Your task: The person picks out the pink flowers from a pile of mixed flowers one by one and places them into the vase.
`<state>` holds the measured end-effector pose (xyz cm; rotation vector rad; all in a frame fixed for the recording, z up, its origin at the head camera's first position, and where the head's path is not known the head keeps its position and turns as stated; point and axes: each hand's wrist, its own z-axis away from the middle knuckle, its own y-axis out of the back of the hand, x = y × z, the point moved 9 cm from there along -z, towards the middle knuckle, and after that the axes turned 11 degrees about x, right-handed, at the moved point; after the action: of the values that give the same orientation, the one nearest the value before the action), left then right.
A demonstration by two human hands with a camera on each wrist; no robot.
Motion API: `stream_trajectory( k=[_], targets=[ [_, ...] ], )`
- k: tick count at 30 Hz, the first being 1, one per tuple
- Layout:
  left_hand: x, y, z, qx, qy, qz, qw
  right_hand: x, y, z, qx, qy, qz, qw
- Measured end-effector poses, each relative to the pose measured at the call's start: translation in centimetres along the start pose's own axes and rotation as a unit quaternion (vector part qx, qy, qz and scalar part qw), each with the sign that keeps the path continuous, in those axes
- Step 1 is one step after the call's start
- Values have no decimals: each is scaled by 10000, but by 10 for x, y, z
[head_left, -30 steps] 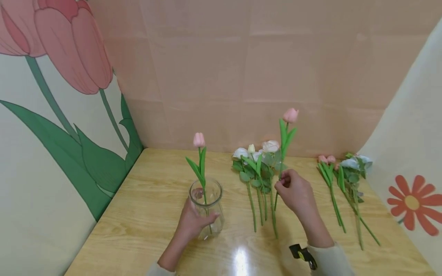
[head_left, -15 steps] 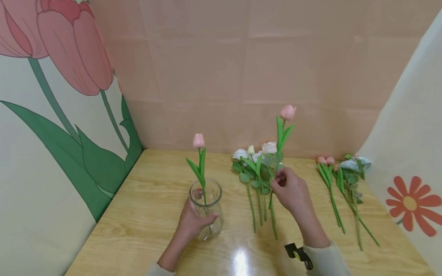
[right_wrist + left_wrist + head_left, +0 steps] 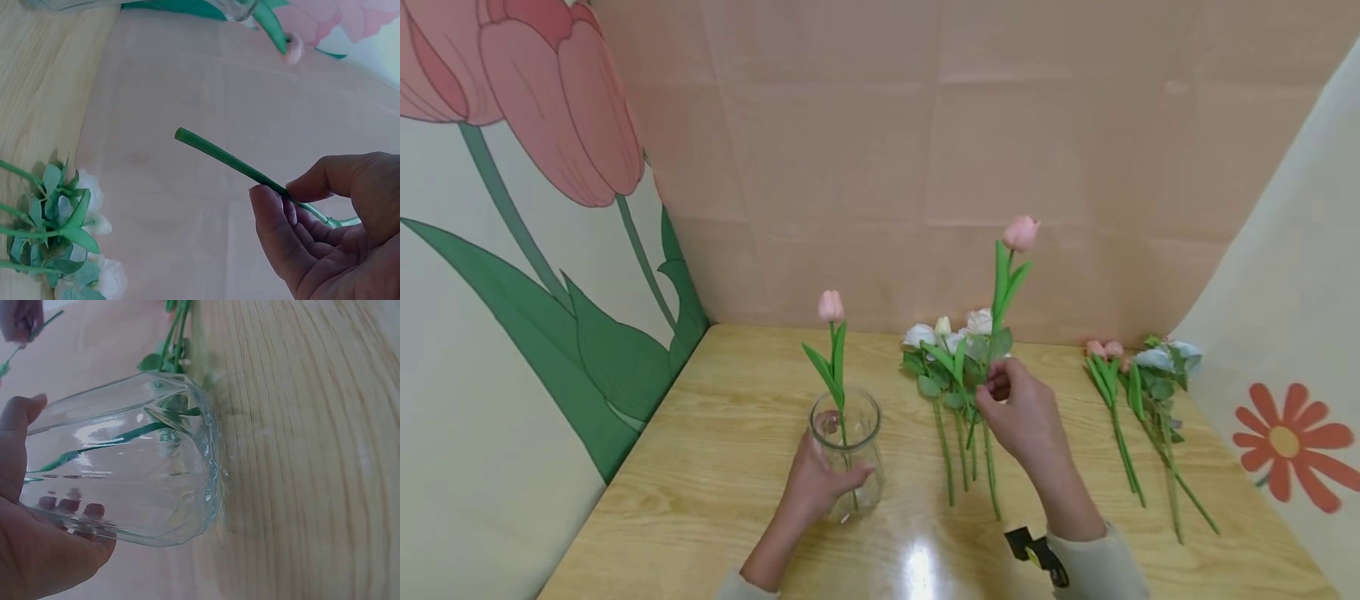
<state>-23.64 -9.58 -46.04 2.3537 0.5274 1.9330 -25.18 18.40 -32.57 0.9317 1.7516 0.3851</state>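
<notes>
My left hand (image 3: 820,475) is wrapped round a clear glass vase (image 3: 867,492) that stands on the table. One pink tulip (image 3: 831,307) leans inside the vase, its green stem (image 3: 119,439) showing through the glass in the left wrist view. Between thumb and fingertips, my right hand (image 3: 1022,408) pinches the stem of a second pink tulip (image 3: 1021,233), which it holds up to the right of the vase. The cut lower end of that stem (image 3: 219,153) sticks out past the fingers in the right wrist view.
White roses and a pale bud with green stems (image 3: 951,467) lie right of the vase, partly behind the right hand. Further right lie pink tulips (image 3: 1112,392) and pale blue flowers (image 3: 1157,358). A peach backdrop (image 3: 850,167) rises behind the wooden table (image 3: 700,467).
My right hand has moved a little left and up with its tulip, nearer the vase. The left hand and the vase have stayed in place.
</notes>
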Motion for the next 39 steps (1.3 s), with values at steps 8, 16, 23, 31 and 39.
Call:
stream_trajectory(
  k=[8, 16, 23, 31, 39],
  targets=[
    [-2, 0, 1, -15, 18, -51, 10000, -13, -4, 3, -26, 19, -214, 9998],
    [0, 1, 0, -49, 7, 5, 10000, -32, -10, 3, 7, 64, -547, 9985],
    [1, 1, 0, -67, -29, 26, 10000, -51, -15, 4, 119, 184, -881, 9959],
    [1, -1, 1, -116, -92, 98, 9998, -65, -20, 6, 195, 350, -1212, 9918],
    [0, -2, 0, -177, -84, 115, 9997, -70, -22, 7, 147, 309, -1303, 9909]
  ],
)
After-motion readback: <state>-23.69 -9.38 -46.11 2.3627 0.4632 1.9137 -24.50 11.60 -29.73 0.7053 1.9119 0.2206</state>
